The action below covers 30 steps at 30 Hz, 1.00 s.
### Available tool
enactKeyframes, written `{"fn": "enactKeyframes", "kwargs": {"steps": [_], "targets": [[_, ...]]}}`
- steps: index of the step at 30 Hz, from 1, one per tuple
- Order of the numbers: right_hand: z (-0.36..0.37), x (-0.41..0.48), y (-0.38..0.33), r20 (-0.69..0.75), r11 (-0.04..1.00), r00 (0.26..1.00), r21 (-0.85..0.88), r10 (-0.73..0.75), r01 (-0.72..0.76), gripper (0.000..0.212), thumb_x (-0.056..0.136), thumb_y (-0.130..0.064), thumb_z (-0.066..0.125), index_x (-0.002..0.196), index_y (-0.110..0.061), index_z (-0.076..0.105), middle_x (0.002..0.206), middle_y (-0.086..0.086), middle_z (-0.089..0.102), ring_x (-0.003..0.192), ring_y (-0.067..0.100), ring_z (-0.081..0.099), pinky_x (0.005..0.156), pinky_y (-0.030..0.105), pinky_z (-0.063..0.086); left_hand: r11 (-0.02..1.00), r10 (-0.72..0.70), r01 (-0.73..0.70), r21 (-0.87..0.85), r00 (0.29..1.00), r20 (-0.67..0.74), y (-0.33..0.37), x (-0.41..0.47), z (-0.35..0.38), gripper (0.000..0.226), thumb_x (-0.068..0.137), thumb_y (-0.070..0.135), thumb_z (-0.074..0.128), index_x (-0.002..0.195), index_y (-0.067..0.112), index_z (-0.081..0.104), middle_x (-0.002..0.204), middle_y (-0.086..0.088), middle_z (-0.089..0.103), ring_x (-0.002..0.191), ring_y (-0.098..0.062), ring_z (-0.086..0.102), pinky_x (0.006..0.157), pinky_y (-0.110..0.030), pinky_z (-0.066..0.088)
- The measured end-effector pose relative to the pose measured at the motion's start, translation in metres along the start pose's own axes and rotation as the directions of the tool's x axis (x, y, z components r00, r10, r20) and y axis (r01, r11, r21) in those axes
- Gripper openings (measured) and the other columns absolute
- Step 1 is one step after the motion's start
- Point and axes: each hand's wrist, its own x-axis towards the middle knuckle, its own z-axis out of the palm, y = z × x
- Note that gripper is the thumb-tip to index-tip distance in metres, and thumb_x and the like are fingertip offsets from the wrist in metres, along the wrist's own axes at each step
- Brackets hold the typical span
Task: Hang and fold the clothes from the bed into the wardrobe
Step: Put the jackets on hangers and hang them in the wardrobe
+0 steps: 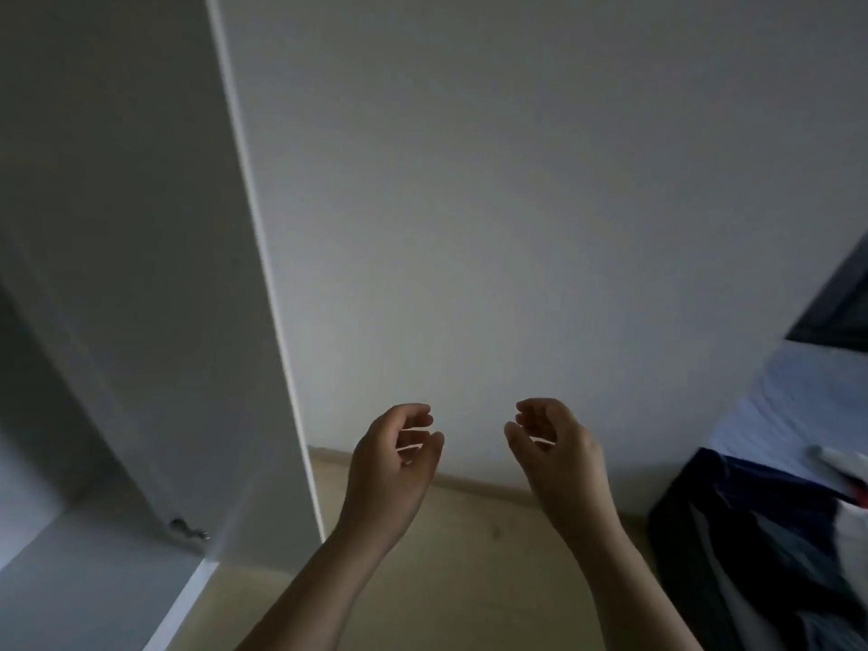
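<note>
My left hand (pixel 394 458) and my right hand (pixel 554 444) hang in the air side by side in front of a bare white wall, fingers loosely curled, holding nothing. The white wardrobe (pixel 117 274) stands on the left with its side panel toward me and an inner shelf (pixel 80 580) showing at the lower left. At the right edge lies the bed (pixel 798 406) with a light blue sheet. A heap of dark navy and white clothes (pixel 761 533) spills over its near corner, to the right of my right hand.
A pale wooden floor (pixel 469 556) runs between wardrobe and bed, with a skirting board along the wall. A small metal fitting (pixel 188 528) sits low on the wardrobe panel. A dark frame (pixel 836 303) shows above the bed.
</note>
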Motion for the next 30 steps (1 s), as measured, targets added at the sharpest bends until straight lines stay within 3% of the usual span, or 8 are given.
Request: {"fn": "enactKeyframes", "kwargs": {"steps": [7, 13, 19, 22, 25, 28, 30], "targets": [[-0.144, -0.034, 0.089, -0.263, 0.976, 0.942, 0.001, 0.211, -0.218, 0.022, 0.085, -0.024, 0.069, 0.107, -0.024, 0.063, 0.096, -0.012, 0.066, 0.090, 0.003, 0.062, 0.071, 0.011, 0.042, 0.997, 0.052, -0.031, -0.074, 0.954, 0.295, 0.036, -0.029, 0.158, 0.019, 0.087, 0.016, 0.065, 0.105, 0.021, 0.064, 0.100, 0.012, 0.065, 0.089, 0.007, 0.060, 0.068, -0.004, 0.044], [-0.220, -0.083, 0.141, -0.457, 0.926, 0.824, -0.004, 0.334, -0.378, 0.020, 0.084, -0.025, 0.071, 0.098, -0.034, 0.060, 0.089, -0.019, 0.064, 0.084, -0.006, 0.061, 0.070, 0.013, 0.046, 0.990, 0.088, -0.014, -0.143, 0.846, 0.526, 0.053, -0.051, 0.260, 0.021, 0.086, 0.012, 0.067, 0.096, 0.029, 0.062, 0.096, 0.008, 0.068, 0.081, 0.002, 0.063, 0.071, -0.008, 0.047], [-0.279, -0.128, 0.175, -0.658, 0.839, 0.617, 0.043, 0.432, -0.542, 0.020, 0.083, -0.025, 0.072, 0.100, -0.029, 0.062, 0.093, -0.013, 0.066, 0.088, 0.002, 0.064, 0.073, 0.020, 0.049, 0.977, 0.178, -0.028, -0.212, 0.659, 0.731, 0.072, -0.076, 0.347, 0.019, 0.086, 0.016, 0.067, 0.096, 0.030, 0.062, 0.094, 0.010, 0.068, 0.082, 0.003, 0.063, 0.067, -0.006, 0.046], [-0.291, -0.143, 0.177, -0.707, 0.805, 0.547, 0.053, 0.448, -0.591, 0.019, 0.084, -0.025, 0.072, 0.101, -0.026, 0.064, 0.092, -0.010, 0.068, 0.088, 0.006, 0.066, 0.075, 0.030, 0.055, 0.971, 0.205, -0.020, -0.236, 0.575, 0.792, 0.076, -0.079, 0.372, 0.018, 0.086, 0.019, 0.067, 0.098, 0.032, 0.062, 0.095, 0.012, 0.068, 0.085, 0.004, 0.063, 0.067, -0.005, 0.045], [-0.309, -0.155, 0.180, -0.775, 0.767, 0.459, 0.050, 0.433, -0.639, 0.019, 0.084, -0.024, 0.072, 0.095, -0.034, 0.061, 0.090, -0.012, 0.067, 0.086, 0.004, 0.065, 0.074, 0.027, 0.055, 0.965, 0.246, -0.035, -0.260, 0.466, 0.850, 0.084, -0.081, 0.403, 0.018, 0.085, 0.022, 0.068, 0.099, 0.033, 0.063, 0.096, 0.012, 0.068, 0.087, 0.003, 0.063, 0.070, -0.008, 0.047], [-0.328, -0.169, 0.183, -0.826, 0.721, 0.370, 0.061, 0.424, -0.690, 0.018, 0.085, -0.023, 0.072, 0.099, -0.027, 0.062, 0.093, -0.008, 0.067, 0.086, 0.007, 0.066, 0.073, 0.025, 0.054, 0.956, 0.281, -0.031, -0.291, 0.371, 0.885, 0.097, -0.089, 0.435, 0.019, 0.085, 0.021, 0.068, 0.097, 0.034, 0.062, 0.096, 0.010, 0.068, 0.087, 0.001, 0.064, 0.075, -0.015, 0.050], [-0.340, -0.179, 0.181, -0.850, 0.700, 0.328, 0.066, 0.412, -0.711, 0.019, 0.085, -0.025, 0.072, 0.102, -0.024, 0.063, 0.093, -0.009, 0.067, 0.085, 0.006, 0.065, 0.073, 0.027, 0.055, 0.948, 0.308, -0.029, -0.316, 0.321, 0.896, 0.106, -0.100, 0.451, 0.019, 0.085, 0.020, 0.068, 0.098, 0.034, 0.062, 0.096, 0.011, 0.068, 0.087, 0.005, 0.063, 0.072, -0.010, 0.048]]}}
